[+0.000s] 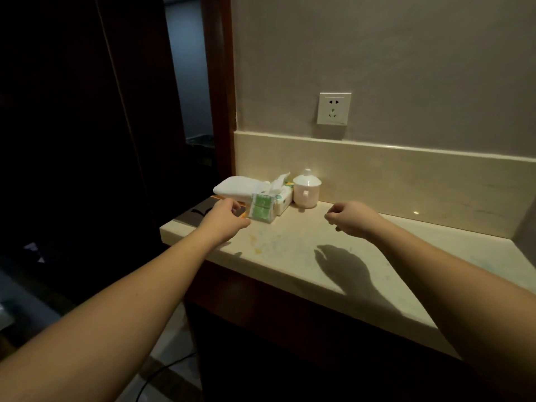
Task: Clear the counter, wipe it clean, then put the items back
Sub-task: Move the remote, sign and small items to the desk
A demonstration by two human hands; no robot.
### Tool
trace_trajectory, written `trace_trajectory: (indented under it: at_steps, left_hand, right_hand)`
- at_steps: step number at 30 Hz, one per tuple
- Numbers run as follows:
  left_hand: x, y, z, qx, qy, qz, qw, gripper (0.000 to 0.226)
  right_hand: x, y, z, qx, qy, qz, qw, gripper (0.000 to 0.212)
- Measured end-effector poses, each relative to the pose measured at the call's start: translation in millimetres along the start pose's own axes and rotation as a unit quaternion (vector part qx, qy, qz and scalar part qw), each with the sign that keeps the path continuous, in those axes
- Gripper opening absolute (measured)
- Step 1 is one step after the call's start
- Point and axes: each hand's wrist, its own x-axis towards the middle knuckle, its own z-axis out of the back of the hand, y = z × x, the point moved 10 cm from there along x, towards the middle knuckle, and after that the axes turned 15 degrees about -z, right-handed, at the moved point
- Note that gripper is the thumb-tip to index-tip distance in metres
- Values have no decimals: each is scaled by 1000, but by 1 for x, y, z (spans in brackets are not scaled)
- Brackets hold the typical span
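Note:
A cream stone counter [362, 256] carries a cluster of items at its back left. A clear packet with green contents [262, 209] stands in front of a soft tissue pack [282, 195]. Next to them are a white lidded mug [306, 189] and a white folded cloth [236, 187]. A dark tray with an orange edge [200, 213] lies at the left end. My left hand [224, 219] hovers over the tray, loosely curled, its fingertips just left of the green packet and holding nothing. My right hand [352, 219] hangs loosely curled above the counter, right of the mug.
Yellowish stains [256, 242] mark the counter in front of the items. A low backsplash [406, 172] runs behind, with a wall socket [333, 108] above it. A dark doorway and wooden frame [220, 97] stand at the left. A cable lies on the floor [162, 372].

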Motion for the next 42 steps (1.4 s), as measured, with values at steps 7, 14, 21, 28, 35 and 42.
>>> trace_trajectory:
  at_steps: [7, 14, 21, 28, 35, 42]
  left_hand:
    - [68, 19, -21, 31, -10, 3, 999, 43]
    - [104, 40, -45, 95, 50, -23, 994, 33]
    - [116, 44, -56, 113, 59, -48, 991, 17]
    - [108, 43, -57, 84, 67, -16, 994, 16]
    - [90, 30, -44, 36, 22, -7, 999, 18]
    - [58, 9, -15, -4, -19, -9, 1000, 21]
  right_hand:
    - [83, 8, -26, 117, 68, -16, 991, 16]
    - [135, 7, -54, 251, 122, -66, 958, 24]
    - [158, 14, -86, 360, 206, -135, 900, 33]
    - [158, 20, -108, 479, 296, -199, 802, 28]
    - [168, 9, -103, 480, 196, -206, 830, 13]
    - [141, 2, -77, 473, 162, -170, 849, 19]
